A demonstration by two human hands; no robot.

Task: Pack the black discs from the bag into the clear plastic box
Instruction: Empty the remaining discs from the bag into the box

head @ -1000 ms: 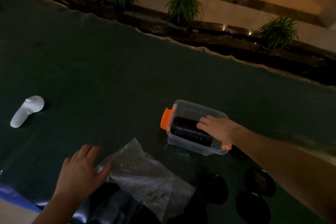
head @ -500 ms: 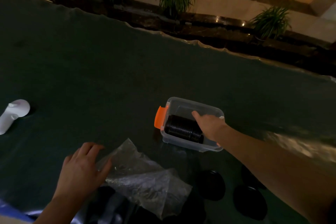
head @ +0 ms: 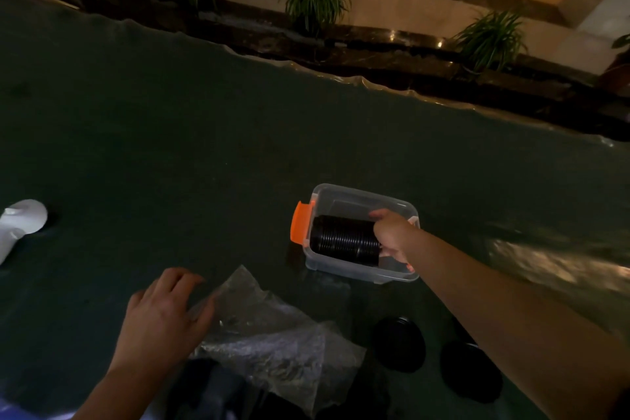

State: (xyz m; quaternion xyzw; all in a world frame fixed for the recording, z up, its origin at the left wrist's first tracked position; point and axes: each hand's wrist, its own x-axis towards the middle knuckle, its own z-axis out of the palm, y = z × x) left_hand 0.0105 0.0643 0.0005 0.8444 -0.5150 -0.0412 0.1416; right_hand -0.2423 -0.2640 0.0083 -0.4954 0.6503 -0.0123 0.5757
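Item 1, clear plastic box [head: 361, 201]: sat open on the dark green table covering [head: 170, 147], orange latch [head: 300, 227] on its left end. Contents: 1 row of black discs [head: 344, 240] stood on edge, packed face to face along the near wall; the far half of the box looked vacant.

Item 2, right hand [head: 392, 235]: reached into the box, pressed against the right end of the row, thumb over the top and fingers curled at the end disc. Whether it gripped a disc or only pushed could not be told.

Item 3, left hand [head: 163, 320]: lay flat and spread, fingers open, on the edge of the crumpled clear bag [head: 272, 334], holding nothing closed in its grasp.

Item 4, loose discs: 2 lay flat on the covering near the front edge, one [head: 399, 344] just right of the bag, another [head: 470, 372] partly under the right forearm. Bag contents unclear in the dim light.

Item 5, white handheld object [head: 20, 225]: far left, well apart from the work.

Handling note: the step in hand appeared to be seating the row. Best done by pushing squarely toward the latch end so the discs stay upright and tight, leaving room at the right for the remaining ones; a slanted push would likely topple the row.
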